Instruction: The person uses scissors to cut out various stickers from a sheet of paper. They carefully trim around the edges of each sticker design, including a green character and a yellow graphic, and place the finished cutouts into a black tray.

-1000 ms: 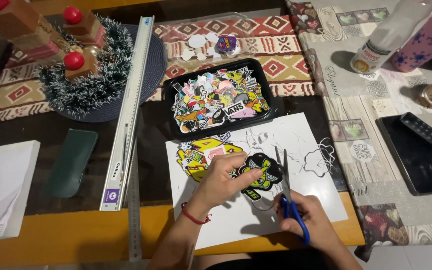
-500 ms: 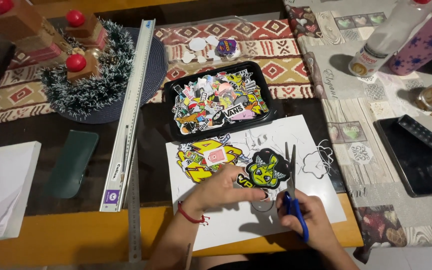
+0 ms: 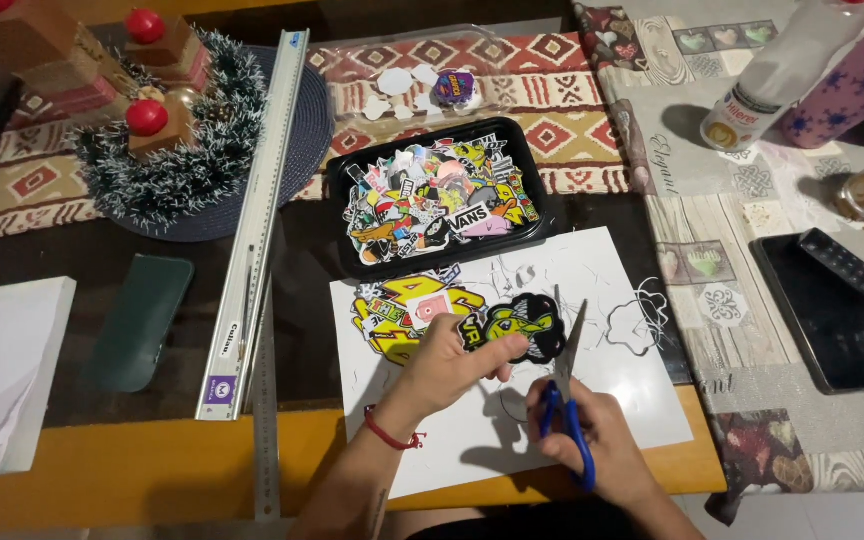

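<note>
From my feed I look straight down on a crowded counter [image 3: 102,480] with a yellow wooden edge along the near side and a dark top further in. My left hand [image 3: 449,360] is closed on a green and black sticker [image 3: 514,328], pinching it just above a white sheet of paper [image 3: 612,400] that lies on the counter's near edge. My right hand [image 3: 592,440] is wrapped around blue-handled scissors [image 3: 564,400], whose blades point away from me and stand slightly parted just to the right of the sticker. A yellow sticker sheet [image 3: 392,312] lies on the paper under and left of the left hand, and thin black offcuts [image 3: 637,320] lie on the paper's right part. Beyond the paper sits a black tray [image 3: 542,215] heaped with cut stickers. A long metal ruler [image 3: 257,200] runs from near to far on the left, with a dark green phone case [image 3: 139,322] beside it and a stack of white paper [image 3: 2,375] at the left border. Further back left is a tinsel wreath [image 3: 167,180] with red balls on a round dark mat, and a patterned runner [image 3: 572,90] crosses the far side. To the right lies a printed cloth [image 3: 712,170] bearing a dark tablet [image 3: 827,320], a remote [image 3: 862,275] and bottles [image 3: 782,70].
</note>
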